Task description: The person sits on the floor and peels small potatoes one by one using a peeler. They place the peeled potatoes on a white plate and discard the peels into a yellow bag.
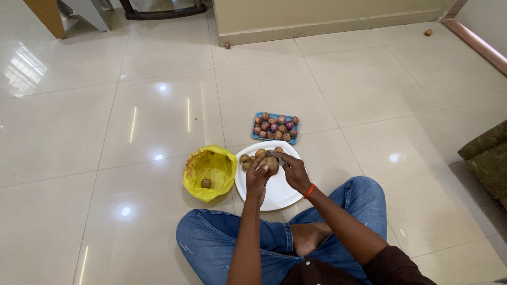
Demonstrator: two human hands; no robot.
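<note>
Head view hides the fingertips, yet left hand (257, 177) and right hand (291, 170) both clasp one small brown round potato (271, 163) at the round white plate's (274, 195) twelve o'clock.

I see a glossy cream tiled floor (132, 132). Directly on it lie a white plate (274, 192), a yellow bag (210, 170) just left of the plate, a blue tray (275, 127) beyond it, and a small round item (428, 32) near the far wall.

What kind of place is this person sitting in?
Most likely a room in a home: a glossy tiled floor, a plain wall with a skirting board, and the edge of an upholstered seat at the right.
</note>
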